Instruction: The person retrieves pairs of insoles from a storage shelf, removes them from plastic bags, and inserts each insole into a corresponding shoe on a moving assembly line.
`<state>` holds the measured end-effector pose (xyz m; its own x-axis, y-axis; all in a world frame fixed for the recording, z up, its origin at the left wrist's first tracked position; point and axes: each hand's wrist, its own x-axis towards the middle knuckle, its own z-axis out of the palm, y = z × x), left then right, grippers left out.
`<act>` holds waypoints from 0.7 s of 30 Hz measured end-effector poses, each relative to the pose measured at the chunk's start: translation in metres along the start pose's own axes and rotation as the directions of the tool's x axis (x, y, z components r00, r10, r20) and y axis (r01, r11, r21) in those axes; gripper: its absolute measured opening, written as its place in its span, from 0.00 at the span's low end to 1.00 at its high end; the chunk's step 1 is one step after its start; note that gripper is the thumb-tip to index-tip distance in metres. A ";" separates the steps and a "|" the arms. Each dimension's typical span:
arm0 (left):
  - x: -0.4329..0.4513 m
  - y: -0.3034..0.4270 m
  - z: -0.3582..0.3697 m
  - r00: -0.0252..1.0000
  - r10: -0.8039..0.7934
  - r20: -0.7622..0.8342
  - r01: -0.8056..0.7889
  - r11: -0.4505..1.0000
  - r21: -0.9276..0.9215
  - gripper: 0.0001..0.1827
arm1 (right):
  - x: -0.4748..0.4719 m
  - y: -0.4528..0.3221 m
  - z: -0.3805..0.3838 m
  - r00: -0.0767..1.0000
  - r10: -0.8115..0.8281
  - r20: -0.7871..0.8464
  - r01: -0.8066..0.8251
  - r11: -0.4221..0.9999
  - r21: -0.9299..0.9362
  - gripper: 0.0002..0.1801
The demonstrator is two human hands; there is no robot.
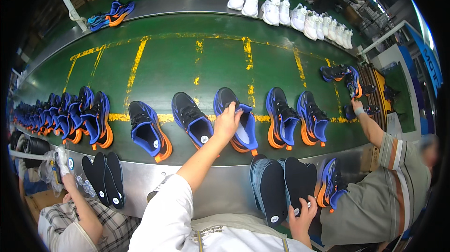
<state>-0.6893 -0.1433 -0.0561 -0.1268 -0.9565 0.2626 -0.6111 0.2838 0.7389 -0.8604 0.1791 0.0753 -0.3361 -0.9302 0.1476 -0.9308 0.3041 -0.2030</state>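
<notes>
My left hand [227,121] reaches over a black and blue sneaker [225,96] with an orange sole, its fingertips pinching the tongue. The shoe's opening shows a pale inner bottom. My right hand [303,217] rests at the heel end of a stack of black insoles [298,176], thumb and fingers apart around a round white label. Another insole stack [269,188] lies just left of it. Left of my forearm stands a matching sneaker [188,108] with a labelled insole inside. Two more sneakers [279,115] stand to the right, their toes pointing away from me.
The green belt [168,62] carries yellow marks and a dense row of sneakers [66,111] at left. Loose insoles [105,178] lie on the metal ledge [140,181]. Co-workers sit on both sides; a co-worker's hand [357,106] touches a sneaker. White shoes [270,9] line the far ledge.
</notes>
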 end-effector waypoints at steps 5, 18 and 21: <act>-0.002 0.007 -0.004 0.999 0.037 0.036 -0.040 0.997 0.071 0.20 | -0.022 -0.015 0.021 0.956 -0.151 0.251 0.127 0.986 0.111 0.23; -0.001 0.007 -0.014 0.985 0.035 0.167 -0.017 0.994 -0.108 0.21 | -0.017 -0.028 0.007 0.964 0.025 0.265 -0.038 0.998 0.045 0.26; 0.000 0.003 -0.021 0.982 -0.063 0.179 0.052 0.997 0.062 0.21 | -0.001 -0.028 0.002 0.984 -0.056 0.169 0.017 0.973 0.228 0.20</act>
<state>-0.6753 -0.1411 -0.0407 -0.2263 -0.9689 0.1004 -0.6640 0.2289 0.7119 -0.8334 0.1711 0.0789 -0.2539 -0.9672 -0.0071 -0.8787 0.2338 -0.4162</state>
